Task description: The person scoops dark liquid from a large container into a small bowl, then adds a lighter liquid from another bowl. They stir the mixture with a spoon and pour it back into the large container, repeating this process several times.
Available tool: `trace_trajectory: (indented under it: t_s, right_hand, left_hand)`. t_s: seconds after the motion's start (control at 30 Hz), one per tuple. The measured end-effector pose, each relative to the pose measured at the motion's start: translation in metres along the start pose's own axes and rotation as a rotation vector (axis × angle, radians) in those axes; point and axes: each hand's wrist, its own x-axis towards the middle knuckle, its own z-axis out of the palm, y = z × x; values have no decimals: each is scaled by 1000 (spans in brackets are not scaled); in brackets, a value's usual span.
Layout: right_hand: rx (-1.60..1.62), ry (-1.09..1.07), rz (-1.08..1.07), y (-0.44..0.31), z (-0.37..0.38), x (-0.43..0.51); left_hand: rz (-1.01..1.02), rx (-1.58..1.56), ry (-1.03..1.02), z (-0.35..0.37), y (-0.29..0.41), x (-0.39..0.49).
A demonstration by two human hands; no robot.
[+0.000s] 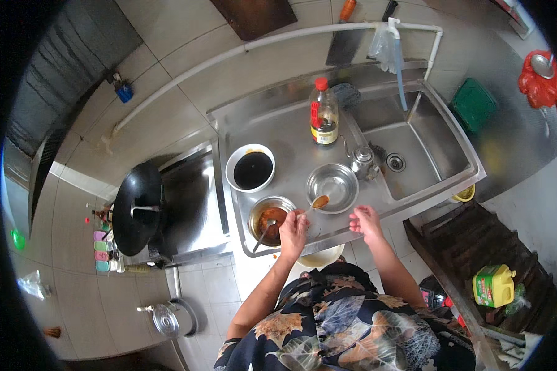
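Observation:
My left hand (pixel 292 235) grips the handle of a spoon (pixel 320 202) that carries orange-brown sauce. The spoon's bowl hangs over the near left rim of a shiny steel bowl (pixel 333 183) with no food visible in it. Just left of that hand is a second steel bowl (pixel 273 202) with reddish-brown sauce, a metal spoon (pixel 263 234) leaning in it. Behind it stands a white bowl (pixel 230 180) full of dark liquid. My right hand (pixel 366 222) is in the air near the counter's front edge, holding nothing, its fingers loosely bent and apart.
A red-capped plastic bottle (pixel 324 116) and a small metal pot with a spout (pixel 364 162) stand on the steel counter (pixel 269 132). To the right is the sink (pixel 422 153), below a hanging blue hose (pixel 400 74). A black wok (pixel 137 208) is at the left.

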Motion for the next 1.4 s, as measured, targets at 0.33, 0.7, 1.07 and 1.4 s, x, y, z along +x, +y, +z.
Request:
trace_trajectory:
  t_s: [0.33, 0.7, 1.07, 1.4]
  right_hand:
    - [53, -48, 4, -6, -4, 27]
    - [-22, -516, 207, 68, 51, -32]
    - [-128, -342, 34, 109, 138, -29]
    - [-162, -185, -60, 97, 145, -36]
  left_hand:
    - [-408, -395, 60, 27, -22, 28]
    - [-846, -828, -95, 6, -29, 56]
    - [-796, -796, -268, -32, -12, 78]
    - [-781, -729, -311, -40, -9, 87]
